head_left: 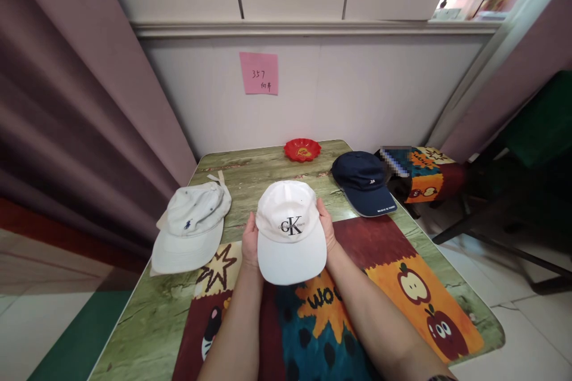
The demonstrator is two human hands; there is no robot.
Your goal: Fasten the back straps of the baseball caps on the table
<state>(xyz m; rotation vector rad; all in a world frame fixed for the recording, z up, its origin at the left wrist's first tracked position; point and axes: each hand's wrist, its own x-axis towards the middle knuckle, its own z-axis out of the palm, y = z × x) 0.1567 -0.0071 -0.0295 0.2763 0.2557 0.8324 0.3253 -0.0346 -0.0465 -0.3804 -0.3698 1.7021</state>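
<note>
A white baseball cap with black "CK" lettering is held between my two hands, its brim toward me. My left hand grips the cap's left side, and my right hand grips its right side; the fingertips are partly hidden behind the cap. To the left lies a pale grey-white cap with a small dark logo, its strap end sticking up at the back. On the right rests a navy blue cap with small white lettering on its brim.
A red scalloped dish stands at the far edge of the green wood-patterned table. A colourful printed mat lies under my arms. Behind is a wall bearing a pink paper note. A patterned seat stands beyond the table's right edge.
</note>
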